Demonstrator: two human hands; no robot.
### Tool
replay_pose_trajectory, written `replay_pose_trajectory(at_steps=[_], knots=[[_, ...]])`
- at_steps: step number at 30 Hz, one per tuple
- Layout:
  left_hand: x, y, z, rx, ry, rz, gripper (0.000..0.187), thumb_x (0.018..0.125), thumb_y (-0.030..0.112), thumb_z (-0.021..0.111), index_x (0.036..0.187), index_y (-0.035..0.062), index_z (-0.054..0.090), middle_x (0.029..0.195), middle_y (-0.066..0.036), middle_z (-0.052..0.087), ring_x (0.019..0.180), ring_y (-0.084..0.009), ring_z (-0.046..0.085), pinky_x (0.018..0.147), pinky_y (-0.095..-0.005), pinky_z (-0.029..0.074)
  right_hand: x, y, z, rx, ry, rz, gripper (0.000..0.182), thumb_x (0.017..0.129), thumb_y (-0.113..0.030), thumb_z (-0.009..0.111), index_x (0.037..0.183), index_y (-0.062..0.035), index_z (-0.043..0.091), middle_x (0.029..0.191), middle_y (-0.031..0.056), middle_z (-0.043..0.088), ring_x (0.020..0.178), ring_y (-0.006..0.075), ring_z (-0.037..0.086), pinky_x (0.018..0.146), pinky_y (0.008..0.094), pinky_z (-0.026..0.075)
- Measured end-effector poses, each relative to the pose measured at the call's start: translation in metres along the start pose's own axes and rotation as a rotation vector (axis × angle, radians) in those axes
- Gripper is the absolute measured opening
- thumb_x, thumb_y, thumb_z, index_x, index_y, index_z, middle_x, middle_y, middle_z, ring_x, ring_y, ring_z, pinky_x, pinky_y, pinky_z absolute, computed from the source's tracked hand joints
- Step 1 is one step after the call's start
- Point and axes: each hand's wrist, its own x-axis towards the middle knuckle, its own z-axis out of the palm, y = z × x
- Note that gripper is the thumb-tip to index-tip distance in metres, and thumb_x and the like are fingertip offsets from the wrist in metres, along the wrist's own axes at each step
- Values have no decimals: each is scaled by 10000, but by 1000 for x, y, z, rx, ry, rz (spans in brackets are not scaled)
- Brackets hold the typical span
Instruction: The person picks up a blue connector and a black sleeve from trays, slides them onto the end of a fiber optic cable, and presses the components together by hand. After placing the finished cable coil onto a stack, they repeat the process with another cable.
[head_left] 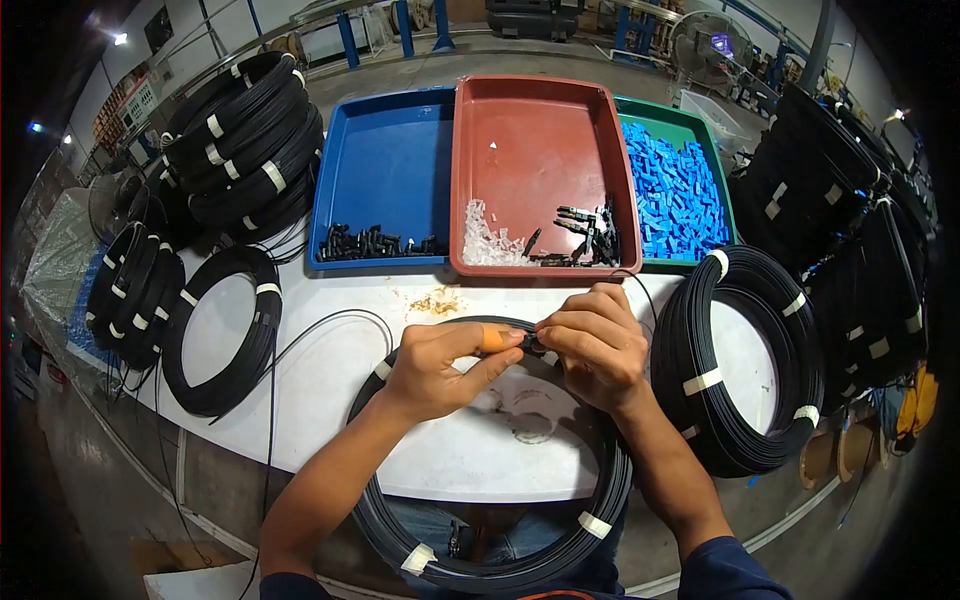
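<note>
My left hand (445, 365), with an orange wrap on one finger, pinches a small black connector (532, 343) between thumb and fingertips. From the other side, the closed fingers of my right hand (600, 345) grip the same piece, and they hide part of it. A thin black cable loops up near my right fingers. Under both hands, a coil of black cable (612, 480) bound with white tape lies partly on the white table (460, 470) and overhangs its front edge.
Beyond my hands stand a blue tray (390, 150) with black parts, a red tray (540, 130) with clear and black pieces, and a green tray (715, 165) of blue pieces. Cable coils (740, 390) flank me right, with more coils (245, 150) stacked left.
</note>
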Motion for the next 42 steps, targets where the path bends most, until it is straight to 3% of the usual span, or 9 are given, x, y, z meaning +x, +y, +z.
replay_pose_trajectory(at_steps=[4,11,17,25,28,31,37,40,42], knots=[[1,1,-3,65,-11,72,112,822,4,802,910,-42,749,890,-138,775,764,-171,760,704,-266,604,3,-1,-2,-12,-22,-8,271,624,-67,731,894,-58,704,858,53,718,819,241,650,747,385,456],[-2,9,-2,-211,-27,-216,132,810,-13,801,931,-46,762,894,-148,776,765,-159,760,687,-245,605,10,-11,-4,-13,45,-72,141,705,-44,756,844,-50,732,829,77,747,758,228,685,732,356,481],[-2,3,-6,-40,-80,-39,127,793,-22,800,916,-37,770,902,-143,778,757,-175,762,681,-251,609,1,-8,-3,370,-210,418,157,710,-16,794,854,-52,743,759,70,721,692,219,658,716,343,479],[-1,9,-6,-109,-63,-188,113,786,-11,805,889,-38,766,878,-144,773,740,-191,762,685,-270,617,9,-10,-3,110,-10,25,203,657,-13,816,840,-40,731,697,39,671,697,227,633,700,361,462],[-4,3,-5,-40,-63,-22,117,790,-4,806,894,-38,766,867,-137,774,734,-184,761,675,-255,610,3,-13,-5,337,-221,544,146,689,-16,819,807,-45,739,696,66,669,675,222,618,704,350,464],[-6,-2,-5,42,-161,32,120,792,0,806,899,-36,767,861,-135,774,728,-179,760,665,-248,603,0,-10,-1,385,-294,629,128,706,-14,818,803,-46,740,715,80,680,685,221,623,718,349,465],[-2,6,-8,-93,-80,-166,122,799,27,807,900,-29,767,866,-135,774,714,-182,758,650,-262,603,8,-13,-3,114,-52,111,175,664,-31,825,817,-45,742,731,63,679,718,243,627,713,348,461],[-7,-1,-3,19,-112,16,114,799,41,813,884,-19,767,865,-137,772,722,-194,761,657,-277,610,2,-12,-5,321,-302,544,165,697,-44,826,836,-24,738,707,78,674,698,243,617,712,356,468],[-7,-4,-4,21,-131,4,112,799,47,815,878,-17,767,867,-138,771,730,-200,763,662,-280,613,-1,-7,-2,353,-314,561,167,702,-50,829,839,-22,739,718,83,679,707,243,622,716,357,469]])
